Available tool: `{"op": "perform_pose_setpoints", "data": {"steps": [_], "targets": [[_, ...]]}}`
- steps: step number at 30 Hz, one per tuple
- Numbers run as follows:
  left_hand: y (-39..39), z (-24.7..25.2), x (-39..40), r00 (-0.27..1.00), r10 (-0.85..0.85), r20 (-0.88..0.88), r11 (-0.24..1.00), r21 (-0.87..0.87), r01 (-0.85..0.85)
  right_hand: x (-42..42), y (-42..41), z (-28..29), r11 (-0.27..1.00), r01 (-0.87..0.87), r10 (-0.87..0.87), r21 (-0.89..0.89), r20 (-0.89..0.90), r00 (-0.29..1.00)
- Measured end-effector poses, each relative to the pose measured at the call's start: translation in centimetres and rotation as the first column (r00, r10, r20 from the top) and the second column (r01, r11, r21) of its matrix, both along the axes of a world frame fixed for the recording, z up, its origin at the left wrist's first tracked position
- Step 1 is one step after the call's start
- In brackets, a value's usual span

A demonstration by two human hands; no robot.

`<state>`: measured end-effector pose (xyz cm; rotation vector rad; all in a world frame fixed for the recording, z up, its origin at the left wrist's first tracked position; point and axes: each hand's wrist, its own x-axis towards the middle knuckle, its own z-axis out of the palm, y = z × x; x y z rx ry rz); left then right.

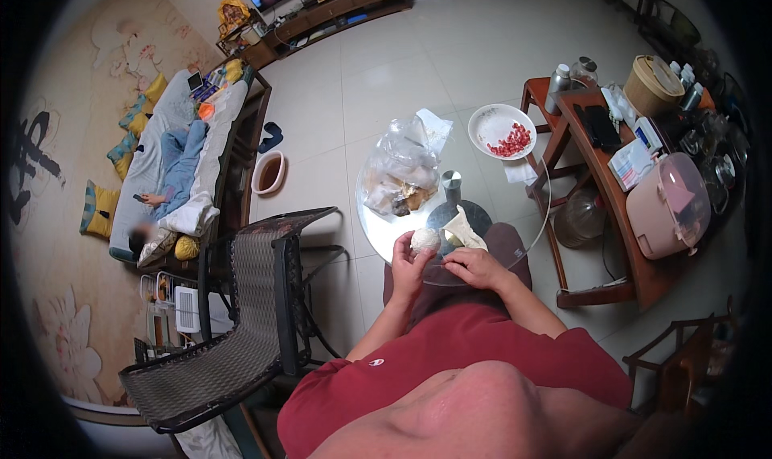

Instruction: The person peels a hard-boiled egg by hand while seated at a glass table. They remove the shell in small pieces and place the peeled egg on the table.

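Note:
My left hand [410, 265] holds a round off-white ball [426, 240] with a rough surface, its fingers curled around the side and below. To the right, my right hand [475, 267] is bent, with thumb and fingertips close together; whether it grips anything cannot be made out. A limp cream-coloured piece [463, 230], like cloth or peel, is against the back of that hand, with a small yellowish thing [451, 238] beside it. Both hands are over the near part of a small round table [375, 230]. Clear plastic bags [401, 169] with brownish contents stand on it.
A white plate [485, 127] with small red pieces is beyond, to the right. Rightward stands a wooden table [627, 217] carrying a pink lidded box [663, 211]. A reclining chair [256, 284] is at left. Farther off, a person [181, 157] lies on a sofa.

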<state>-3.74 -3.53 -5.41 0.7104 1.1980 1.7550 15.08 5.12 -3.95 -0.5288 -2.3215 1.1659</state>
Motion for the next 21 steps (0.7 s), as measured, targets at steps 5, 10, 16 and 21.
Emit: {"op": "perform_pose_setpoints", "data": {"steps": [5, 10, 16, 21], "targets": [[0.0, 0.4, 0.4, 0.991, 0.04, -0.131, 0.999, -0.018, -0.043, 0.1, -0.3, 1.1, 0.997, -0.079, 0.079, -0.004, 0.011, 0.997], [-0.3, 0.4, 0.0, 0.976, 0.0, -0.216, 0.999, -0.047, -0.01, 0.2, -0.3, 1.8, 0.99, -0.135, 0.135, -0.031, 0.013, 0.991], [-0.9, 0.3, -0.9, 0.843, -0.131, -0.521, 0.986, -0.153, 0.059, 0.6, 0.3, 3.9, 0.992, -0.122, 0.123, -0.03, 0.028, 0.992], [-1.6, -0.8, -0.2, 0.886, -0.244, -0.393, 0.968, -0.153, 0.198, 0.5, 0.8, 4.6, 0.996, -0.069, 0.07, 0.054, -0.034, 0.997]]}}
